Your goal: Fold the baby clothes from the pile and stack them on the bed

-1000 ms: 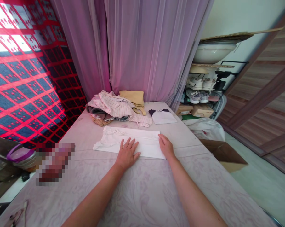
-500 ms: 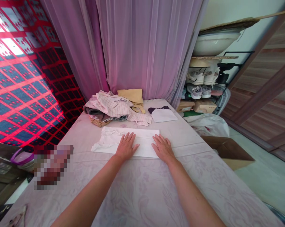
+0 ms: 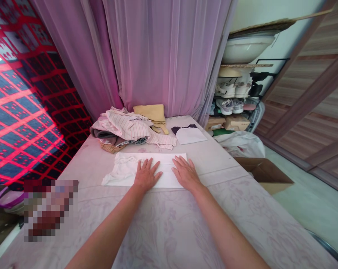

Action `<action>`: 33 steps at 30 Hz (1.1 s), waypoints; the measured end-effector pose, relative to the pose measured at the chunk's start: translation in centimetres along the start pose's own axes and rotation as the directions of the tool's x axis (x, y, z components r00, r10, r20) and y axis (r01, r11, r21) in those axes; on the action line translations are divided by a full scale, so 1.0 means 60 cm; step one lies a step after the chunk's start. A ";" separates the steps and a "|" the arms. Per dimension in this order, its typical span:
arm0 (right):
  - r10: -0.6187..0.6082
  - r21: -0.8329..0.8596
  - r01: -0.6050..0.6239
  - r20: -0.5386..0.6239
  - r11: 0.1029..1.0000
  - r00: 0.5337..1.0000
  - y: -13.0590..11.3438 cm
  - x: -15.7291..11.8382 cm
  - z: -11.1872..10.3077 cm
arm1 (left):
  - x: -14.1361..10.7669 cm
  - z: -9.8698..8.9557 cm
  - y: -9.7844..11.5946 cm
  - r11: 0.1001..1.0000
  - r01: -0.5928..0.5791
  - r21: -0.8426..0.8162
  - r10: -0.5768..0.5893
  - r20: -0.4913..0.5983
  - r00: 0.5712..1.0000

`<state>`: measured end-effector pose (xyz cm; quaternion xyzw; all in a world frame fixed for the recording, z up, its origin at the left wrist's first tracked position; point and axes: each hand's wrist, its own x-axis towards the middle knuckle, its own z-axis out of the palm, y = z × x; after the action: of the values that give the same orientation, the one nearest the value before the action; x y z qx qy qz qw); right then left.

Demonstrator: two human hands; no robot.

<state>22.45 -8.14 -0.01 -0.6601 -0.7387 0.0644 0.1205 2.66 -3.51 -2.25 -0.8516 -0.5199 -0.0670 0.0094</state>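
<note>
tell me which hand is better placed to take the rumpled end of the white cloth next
Likely the left hand: it lies flat on the white cloth, close beside the rumpled end. The right hand, also flat on the cloth, lies farther from that end.

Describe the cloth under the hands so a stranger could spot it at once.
Start at the purple curtain and come forward onto the pale sheet, to its middle. There a white cloth lies beneath the left hand and right hand. Unlike the striped garment and dark-and-white cloth farther back, it is plain white.
</note>
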 end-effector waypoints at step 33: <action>0.292 0.115 -0.293 0.032 0.949 0.956 0.123 0.086 -0.033 | -0.021 -0.021 0.019 0.989 -0.141 -0.047 0.130 -0.188 0.974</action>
<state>29.55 -2.27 0.48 -0.7534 -0.6284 0.1304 0.1432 2.99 -5.26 -1.12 -0.8751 -0.4552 -0.1604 0.0366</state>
